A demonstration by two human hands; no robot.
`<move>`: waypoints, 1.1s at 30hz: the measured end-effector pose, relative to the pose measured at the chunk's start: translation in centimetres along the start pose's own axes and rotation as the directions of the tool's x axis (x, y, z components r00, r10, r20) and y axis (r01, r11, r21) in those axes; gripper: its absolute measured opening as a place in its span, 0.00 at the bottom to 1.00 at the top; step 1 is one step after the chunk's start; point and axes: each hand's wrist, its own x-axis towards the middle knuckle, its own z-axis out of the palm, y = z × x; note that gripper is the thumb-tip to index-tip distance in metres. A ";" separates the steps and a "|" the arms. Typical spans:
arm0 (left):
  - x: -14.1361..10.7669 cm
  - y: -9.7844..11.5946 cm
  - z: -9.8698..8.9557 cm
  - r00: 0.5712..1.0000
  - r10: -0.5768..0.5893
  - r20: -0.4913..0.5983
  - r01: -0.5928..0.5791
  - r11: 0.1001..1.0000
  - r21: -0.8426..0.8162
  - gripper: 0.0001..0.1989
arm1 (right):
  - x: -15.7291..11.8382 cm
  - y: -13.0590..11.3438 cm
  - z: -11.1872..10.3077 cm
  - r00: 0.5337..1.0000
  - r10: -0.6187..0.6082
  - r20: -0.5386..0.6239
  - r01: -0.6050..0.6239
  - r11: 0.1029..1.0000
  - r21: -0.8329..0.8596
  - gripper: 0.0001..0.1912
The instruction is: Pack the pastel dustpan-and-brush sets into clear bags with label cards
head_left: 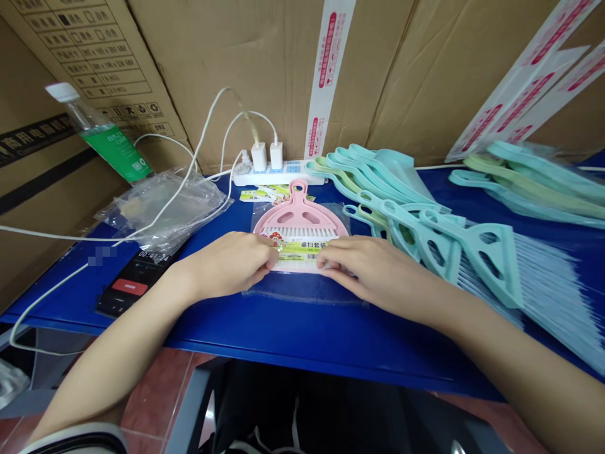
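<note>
A pink dustpan [299,194] with a matching small brush [297,217] lies in front of me, handles pointing away, on or inside a clear plastic bag [302,291]. Across the brush's white bristles sits a printed label card [302,248] with a red mushroom picture. My left hand [236,258] is closed, its fingertips at the card's left end. At the right end, my right hand [362,261] pinches with thumb and fingers. Whether the card is inside the bag or on top of it, I cannot tell.
Several turquoise and green dustpans [378,170] and brushes [491,252] lie to the right on the blue table [302,340]. Behind are a power strip [293,170] and cardboard boxes [246,57]. Leftward are a bottle [116,148], plastic bags [165,202], cables and a phone [135,280].
</note>
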 end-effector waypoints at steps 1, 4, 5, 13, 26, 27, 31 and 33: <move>0.0 0.0 0.0 1.000 0.005 -0.004 -0.005 1.000 -0.001 0.10 | 0.0 0.0 0.0 1.000 0.011 0.009 -0.011 1.000 -0.005 0.07; 0.0 0.0 0.0 1.000 0.009 -0.007 -0.009 1.000 -0.007 0.10 | 0.1 0.0 -0.2 0.998 0.042 0.036 -0.041 0.999 -0.019 0.07; 0.0 0.0 0.0 1.000 0.006 -0.004 -0.006 1.000 -0.008 0.10 | 0.1 -0.1 -0.2 0.998 0.049 0.042 -0.048 0.999 -0.024 0.08; 0.0 0.1 -0.1 1.000 0.003 0.008 -0.003 1.000 0.002 0.11 | 0.0 0.0 0.1 0.999 0.030 0.043 -0.029 0.999 -0.015 0.10; -0.1 0.0 0.0 1.000 0.022 -0.008 -0.022 1.000 0.009 0.10 | 0.3 -0.1 0.5 0.999 0.034 0.022 -0.032 0.997 -0.076 0.07; -0.2 0.0 0.0 1.000 0.027 -0.011 -0.027 1.000 0.008 0.11 | 0.2 0.0 0.5 0.999 0.029 0.016 -0.027 0.997 -0.067 0.08; -0.1 0.0 0.0 1.000 0.028 -0.007 -0.028 1.000 0.014 0.12 | 0.2 0.0 0.5 0.999 0.038 0.023 -0.037 0.999 -0.026 0.07; -0.1 0.0 0.0 0.999 0.032 -0.011 -0.032 0.999 0.016 0.12 | 0.1 0.0 0.4 0.999 0.043 0.020 -0.043 0.999 -0.015 0.07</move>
